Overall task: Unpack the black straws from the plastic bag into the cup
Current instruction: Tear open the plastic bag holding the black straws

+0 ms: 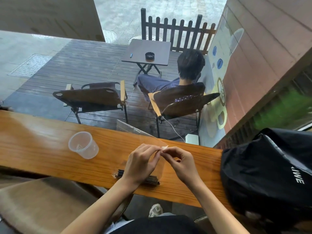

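Lying below both hands' fingers [159, 152], black straws [151, 180] stay bagged.

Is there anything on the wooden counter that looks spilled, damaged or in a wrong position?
Nothing is spilled or broken. The clear cup stands upright and empty. Both hands pinch a corner of the plastic bag. The black straws lie bundled near the front edge of the counter, partly hidden under the left wrist.
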